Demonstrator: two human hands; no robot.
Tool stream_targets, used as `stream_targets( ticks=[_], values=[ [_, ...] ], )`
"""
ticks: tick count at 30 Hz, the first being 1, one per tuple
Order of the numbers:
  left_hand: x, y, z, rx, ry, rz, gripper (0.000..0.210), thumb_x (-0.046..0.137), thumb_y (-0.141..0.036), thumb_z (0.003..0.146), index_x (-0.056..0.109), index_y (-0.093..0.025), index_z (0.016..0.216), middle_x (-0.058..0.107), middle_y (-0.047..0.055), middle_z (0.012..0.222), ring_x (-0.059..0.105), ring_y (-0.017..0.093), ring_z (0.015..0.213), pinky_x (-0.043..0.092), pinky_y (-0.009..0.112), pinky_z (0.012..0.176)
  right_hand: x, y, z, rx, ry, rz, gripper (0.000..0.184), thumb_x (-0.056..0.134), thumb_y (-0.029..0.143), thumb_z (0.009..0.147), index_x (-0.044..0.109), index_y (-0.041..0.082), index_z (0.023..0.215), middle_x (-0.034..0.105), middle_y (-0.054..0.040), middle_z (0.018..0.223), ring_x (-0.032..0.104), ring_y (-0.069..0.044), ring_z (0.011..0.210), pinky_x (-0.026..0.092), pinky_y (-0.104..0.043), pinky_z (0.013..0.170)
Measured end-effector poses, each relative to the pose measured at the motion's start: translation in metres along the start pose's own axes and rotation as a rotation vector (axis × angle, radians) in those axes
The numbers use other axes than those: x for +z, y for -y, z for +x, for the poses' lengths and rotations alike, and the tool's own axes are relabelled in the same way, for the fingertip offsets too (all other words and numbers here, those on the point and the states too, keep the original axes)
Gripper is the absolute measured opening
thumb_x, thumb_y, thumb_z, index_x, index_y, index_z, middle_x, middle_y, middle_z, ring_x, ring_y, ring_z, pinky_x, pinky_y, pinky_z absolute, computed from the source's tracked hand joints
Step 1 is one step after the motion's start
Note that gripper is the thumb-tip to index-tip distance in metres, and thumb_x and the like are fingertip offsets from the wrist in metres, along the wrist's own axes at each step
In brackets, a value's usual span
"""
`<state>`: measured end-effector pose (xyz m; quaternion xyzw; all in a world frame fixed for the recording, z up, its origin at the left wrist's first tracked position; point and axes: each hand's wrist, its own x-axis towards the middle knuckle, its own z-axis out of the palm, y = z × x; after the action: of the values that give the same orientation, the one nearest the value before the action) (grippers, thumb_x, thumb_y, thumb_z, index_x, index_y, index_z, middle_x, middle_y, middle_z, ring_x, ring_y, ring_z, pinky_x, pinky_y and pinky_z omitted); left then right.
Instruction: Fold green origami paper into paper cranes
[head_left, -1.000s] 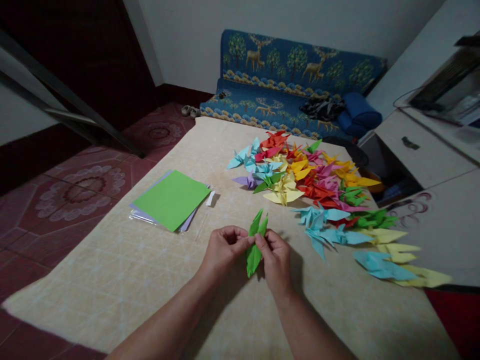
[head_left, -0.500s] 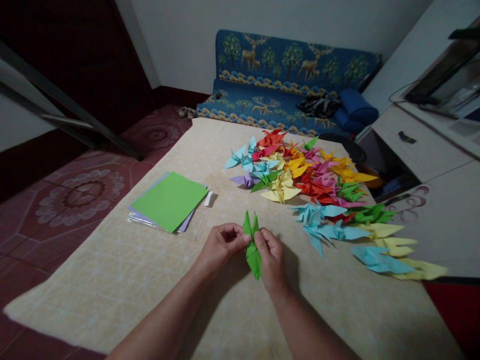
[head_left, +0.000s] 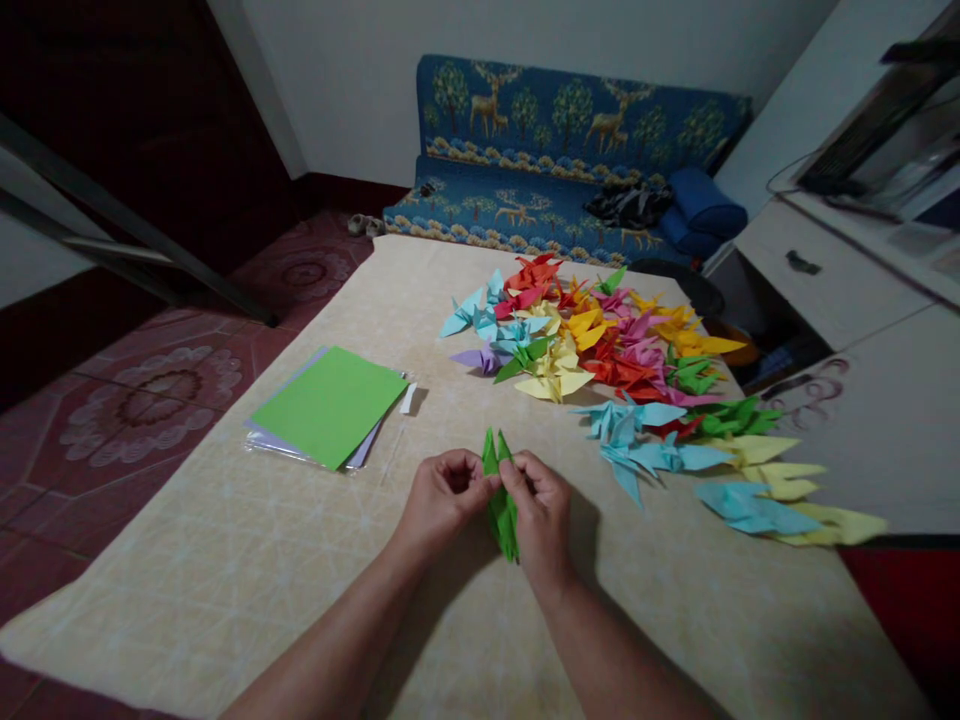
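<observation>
A folded green origami piece (head_left: pixel 502 515), long and narrow with two pointed tips at its far end, is pinched between both hands over the near middle of the table. My left hand (head_left: pixel 448 493) grips its left side near the upper half, thumb against the paper. On the other side my right hand (head_left: pixel 541 500) presses thumb and fingers on it. Part of the piece is hidden behind the fingers. To the right spreads a pile of folded paper cranes (head_left: pixel 600 345) in several colours. A stack of square paper, green sheet (head_left: pixel 330 405) on top, lies at the left.
A cream patterned cloth covers the table (head_left: pixel 225 600). A small white slip (head_left: pixel 409 398) lies beside the paper stack. Behind the table stands a blue sofa (head_left: pixel 517 185) with a deer pattern; a white cabinet (head_left: pixel 847 290) is at the right, a metal ladder-like frame (head_left: pixel 150 255) at the left.
The green piece now looks narrower, its sides drawn closer together and its tips leaning slightly left. Both hands keep hold of it. The view has shifted slightly.
</observation>
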<state>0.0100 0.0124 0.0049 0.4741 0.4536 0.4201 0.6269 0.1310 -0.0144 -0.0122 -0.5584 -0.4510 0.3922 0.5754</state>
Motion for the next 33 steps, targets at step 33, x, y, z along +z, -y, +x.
stream_targets(
  ticks=[33],
  values=[
    [0.0, -0.003, -0.005, 0.125, -0.259, 0.225, 0.041, 0.049, -0.035, 0.09, 0.037, -0.019, 0.054, 0.029, -0.006, 0.052, 0.029, 0.009, 0.05, 0.024, 0.023, 0.047, 0.008, 0.006, -0.01, -0.327, 0.079, -0.439, 0.024, 0.043, 0.024, 0.094, 0.047, 0.021, 0.071, 0.039, 0.0054, 0.056, 0.038, -0.01, 0.049, 0.027, -0.023, 0.05]
  ],
)
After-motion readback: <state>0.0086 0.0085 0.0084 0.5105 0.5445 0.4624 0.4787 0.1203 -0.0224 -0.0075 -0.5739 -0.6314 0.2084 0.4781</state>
